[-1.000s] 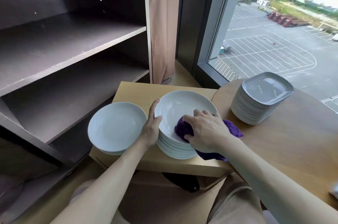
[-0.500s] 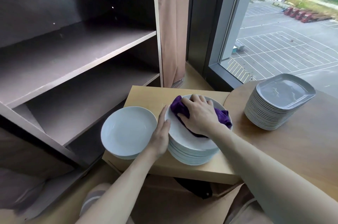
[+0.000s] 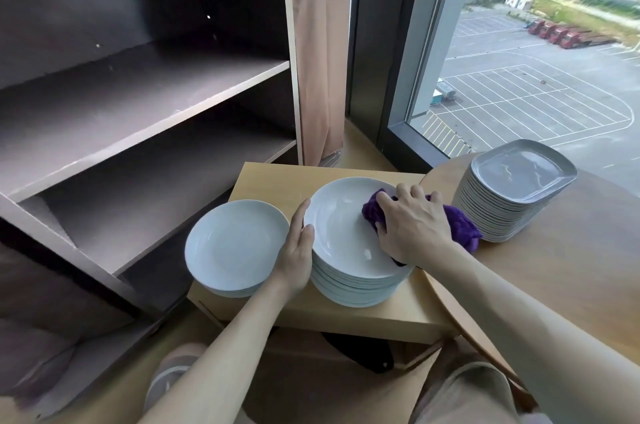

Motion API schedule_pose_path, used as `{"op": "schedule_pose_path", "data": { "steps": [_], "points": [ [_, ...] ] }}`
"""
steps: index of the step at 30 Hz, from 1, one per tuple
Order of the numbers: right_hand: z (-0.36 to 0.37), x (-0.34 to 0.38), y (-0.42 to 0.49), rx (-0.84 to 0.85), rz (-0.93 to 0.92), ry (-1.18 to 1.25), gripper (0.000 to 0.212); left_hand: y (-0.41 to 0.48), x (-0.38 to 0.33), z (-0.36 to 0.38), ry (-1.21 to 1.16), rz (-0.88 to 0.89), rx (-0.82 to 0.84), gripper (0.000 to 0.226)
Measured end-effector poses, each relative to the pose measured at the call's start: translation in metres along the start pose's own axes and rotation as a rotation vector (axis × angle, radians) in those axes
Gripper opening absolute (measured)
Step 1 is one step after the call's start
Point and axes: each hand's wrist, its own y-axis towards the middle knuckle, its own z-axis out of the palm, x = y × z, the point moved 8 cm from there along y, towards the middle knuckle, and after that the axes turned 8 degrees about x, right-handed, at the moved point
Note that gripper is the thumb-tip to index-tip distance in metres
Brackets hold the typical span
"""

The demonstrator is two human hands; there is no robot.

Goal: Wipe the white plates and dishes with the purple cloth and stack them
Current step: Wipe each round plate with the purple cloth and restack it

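A tall stack of white round plates (image 3: 341, 236) stands on a low light-wood table (image 3: 273, 181). My right hand (image 3: 412, 226) presses the purple cloth (image 3: 460, 221) onto the right side of the top plate, fingers curled over the cloth. My left hand (image 3: 299, 250) rests against the stack's left rim, thumb on the top plate's edge. A shorter stack of white plates (image 3: 235, 247) sits just left of my left hand.
A stack of squarish grey-white dishes (image 3: 512, 188) stands on the round wooden table (image 3: 571, 267) at right. Open dark shelves (image 3: 138, 105) fill the left. A window and a tan curtain (image 3: 318, 60) are behind. My knees are below the low table.
My right hand has swept the cloth from the near side of the top plate to its far side, then to its right side. The left hand stays on the stack's rim.
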Motion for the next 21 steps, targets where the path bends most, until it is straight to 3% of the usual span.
{"op": "schedule_pose_path", "data": {
  "steps": [4,11,15,21],
  "points": [
    [-0.006,0.011,-0.026,-0.010,-0.065,0.128,0.042,-0.001,-0.001,0.001,-0.018,0.003,0.004,0.048],
    [-0.006,0.060,-0.034,0.089,-0.318,0.280,0.026,0.001,0.000,0.001,-0.069,0.000,0.037,0.043],
    [-0.002,0.069,-0.018,0.085,-0.353,0.370,0.029,0.001,0.000,0.004,-0.122,0.001,0.036,0.056],
    [0.000,0.075,0.014,-0.032,-0.319,0.345,0.035,0.000,-0.003,0.003,-0.193,0.056,0.053,0.052]
  ]
}}
